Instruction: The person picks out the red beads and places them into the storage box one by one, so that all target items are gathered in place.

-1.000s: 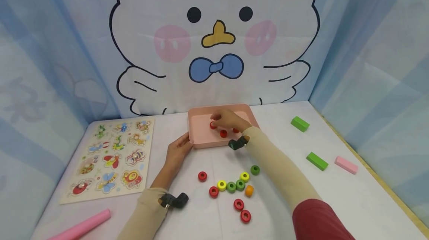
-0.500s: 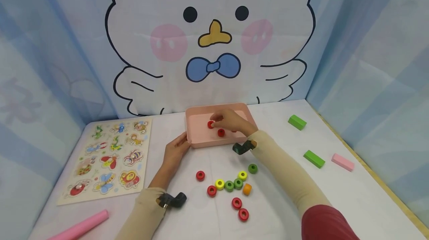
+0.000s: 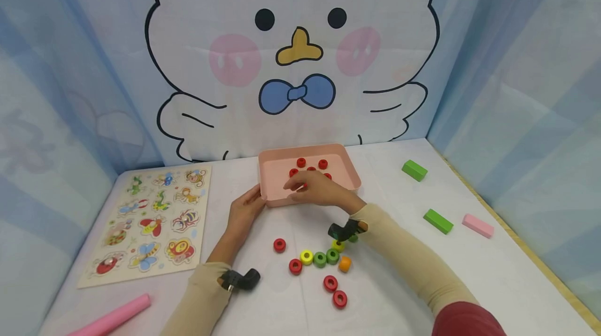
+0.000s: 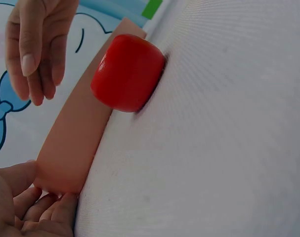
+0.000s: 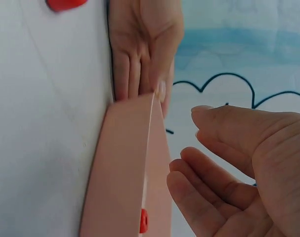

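A shallow pink tray (image 3: 274,171) stands at the back of the table with several red beads (image 3: 301,162) in it. My left hand (image 3: 243,216) holds the tray's near left corner; in the right wrist view, its thumb (image 5: 161,89) lies at the rim and its fingers run along the outside. Over the tray's front part hovers my right hand (image 3: 319,188), fingers loosely bent and nothing between them in the right wrist view. It hides part of the tray and some beads. A loose red bead (image 4: 127,74) sits on the table in front of the tray.
Nearer lie more red beads (image 3: 331,283), yellow beads (image 3: 307,258), green beads (image 3: 320,259) and an orange bead (image 3: 345,264). An insect puzzle board (image 3: 150,224) and a pink rod (image 3: 115,316) are left; green blocks (image 3: 415,170) and a pink block (image 3: 478,225) are right.
My right hand has let go of a red bead in the tray and drawn back toward the tray's front edge, uncovering more red beads. The left hand stays at the corner.
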The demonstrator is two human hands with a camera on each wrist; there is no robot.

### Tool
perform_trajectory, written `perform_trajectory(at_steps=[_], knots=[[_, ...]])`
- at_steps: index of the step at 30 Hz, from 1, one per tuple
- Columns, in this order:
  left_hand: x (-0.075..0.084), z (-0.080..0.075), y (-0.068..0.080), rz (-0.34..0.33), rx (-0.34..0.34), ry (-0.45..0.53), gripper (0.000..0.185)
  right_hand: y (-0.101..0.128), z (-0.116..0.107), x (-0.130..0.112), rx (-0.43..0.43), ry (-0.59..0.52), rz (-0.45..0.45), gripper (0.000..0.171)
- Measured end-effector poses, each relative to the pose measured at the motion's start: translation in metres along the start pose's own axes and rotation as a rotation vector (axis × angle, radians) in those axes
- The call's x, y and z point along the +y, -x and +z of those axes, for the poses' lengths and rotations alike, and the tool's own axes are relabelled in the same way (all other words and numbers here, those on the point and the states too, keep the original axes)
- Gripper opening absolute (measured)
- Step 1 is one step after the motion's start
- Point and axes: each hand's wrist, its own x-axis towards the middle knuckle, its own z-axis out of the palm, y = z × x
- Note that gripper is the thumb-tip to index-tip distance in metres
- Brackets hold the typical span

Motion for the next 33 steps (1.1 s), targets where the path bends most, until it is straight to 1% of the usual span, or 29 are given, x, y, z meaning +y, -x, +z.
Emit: perform_trajectory(at_steps=[4,6,10,11,13,16,17,18,24,33], knots=[[0.0,0.0,-0.001,0.002,0.002,-0.015,0.05,0.011,0.008,-0.008,-0.018,-0.025,0.001,0.029],[0.0,-0.001,-0.001,0.01,-0.002,-0.016,0.05,0.016,0.013,-0.01,-0.044,-0.036,-0.006,0.029],[0.0,-0.003,-0.001,0.013,-0.004,-0.023,0.05,0.023,0.026,-0.013,-0.145,-0.107,-0.035,0.032],[0.004,-0.002,0.001,0.01,-0.012,-0.021,0.05,0.024,0.029,-0.013,-0.172,-0.118,-0.046,0.032],[0.004,-0.003,0.001,0.01,-0.012,-0.02,0.05,0.025,0.036,-0.013,-0.22,-0.137,-0.059,0.032],[0.004,-0.003,0.002,0.002,-0.013,-0.023,0.05,0.026,0.045,-0.012,-0.265,-0.131,-0.083,0.031],[0.003,-0.003,0.001,-0.001,-0.015,-0.02,0.051,0.026,0.047,-0.012,-0.274,-0.13,-0.082,0.031],[0.0,-0.004,0.0,0.004,-0.014,-0.017,0.051,0.026,0.049,-0.012,-0.281,-0.129,-0.08,0.032],[0.001,-0.004,0.001,0.004,-0.034,-0.007,0.052,0.027,0.056,-0.014,-0.302,-0.12,-0.078,0.034],[0.001,-0.003,0.0,-0.015,-0.013,-0.018,0.051,0.027,0.061,-0.015,-0.337,-0.1,-0.112,0.025]])
